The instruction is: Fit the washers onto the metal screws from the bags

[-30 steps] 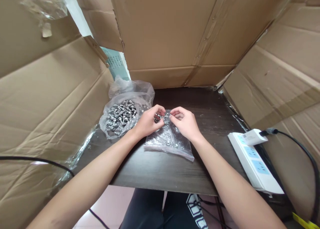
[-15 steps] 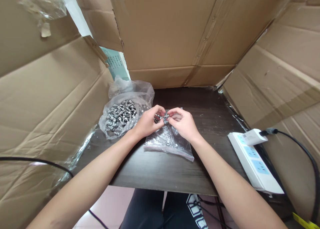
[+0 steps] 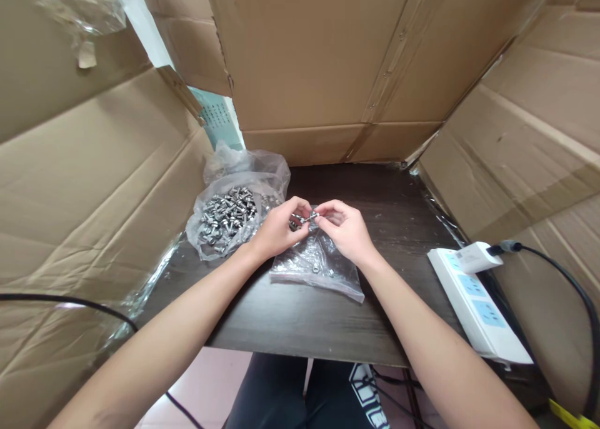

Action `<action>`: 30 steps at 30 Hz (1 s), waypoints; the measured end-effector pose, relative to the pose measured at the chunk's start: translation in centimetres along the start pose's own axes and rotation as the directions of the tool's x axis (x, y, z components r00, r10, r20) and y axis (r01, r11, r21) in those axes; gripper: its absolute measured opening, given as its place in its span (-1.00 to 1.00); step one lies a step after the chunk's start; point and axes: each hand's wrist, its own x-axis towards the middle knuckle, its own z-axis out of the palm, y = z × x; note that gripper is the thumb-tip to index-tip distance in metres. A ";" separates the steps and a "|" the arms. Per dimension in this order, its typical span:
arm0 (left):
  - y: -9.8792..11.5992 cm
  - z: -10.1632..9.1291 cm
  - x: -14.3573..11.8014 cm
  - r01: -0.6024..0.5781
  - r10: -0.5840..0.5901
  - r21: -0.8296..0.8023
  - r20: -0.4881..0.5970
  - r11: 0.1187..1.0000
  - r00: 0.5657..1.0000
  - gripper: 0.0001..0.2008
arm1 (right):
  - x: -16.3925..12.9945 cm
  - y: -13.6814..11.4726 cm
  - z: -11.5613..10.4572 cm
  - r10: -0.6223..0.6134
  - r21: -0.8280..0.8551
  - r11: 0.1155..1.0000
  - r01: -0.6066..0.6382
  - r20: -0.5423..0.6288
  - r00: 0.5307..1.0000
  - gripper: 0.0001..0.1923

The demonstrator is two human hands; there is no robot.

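Overhead, left hand (image 3: pixel 277 230) and right hand (image 3: pixel 347 231) both pinch one small screw (image 3: pixel 309 216) between their fingertips, held just above the flat plastic bag (image 3: pixel 319 263); bag of screws (image 3: pixel 227 215) lies just left.

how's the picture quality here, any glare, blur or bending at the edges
Head view: soft even light, faint shadows. Slight glare on the clear bag of screws and on the flat bag under both hands. The small metal piece between the left hand and right hand is too tiny to resolve. Cardboard edges bow outward.
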 end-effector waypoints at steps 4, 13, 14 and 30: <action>-0.1 0.1 0.0 -0.012 0.012 -0.004 -0.010 1.000 1.000 -0.76 | 0.0 0.0 0.0 -0.028 0.023 0.999 0.029 -0.013 1.000 -0.82; -0.6 0.2 -0.1 0.029 -0.030 -0.015 -0.023 0.999 0.999 -0.71 | -0.3 -0.3 0.2 -0.042 0.001 0.999 0.042 0.005 0.999 -0.84; -0.7 0.3 -0.2 0.034 -0.034 -0.019 -0.023 0.999 0.999 -0.72 | -0.4 -0.4 0.2 -0.050 -0.016 0.999 0.050 0.004 0.999 -0.85; -0.6 -0.2 -0.1 0.022 -0.021 0.037 -0.019 0.999 1.000 -0.76 | -0.5 -0.6 -0.1 -0.291 -0.291 0.911 0.293 0.053 0.955 -0.86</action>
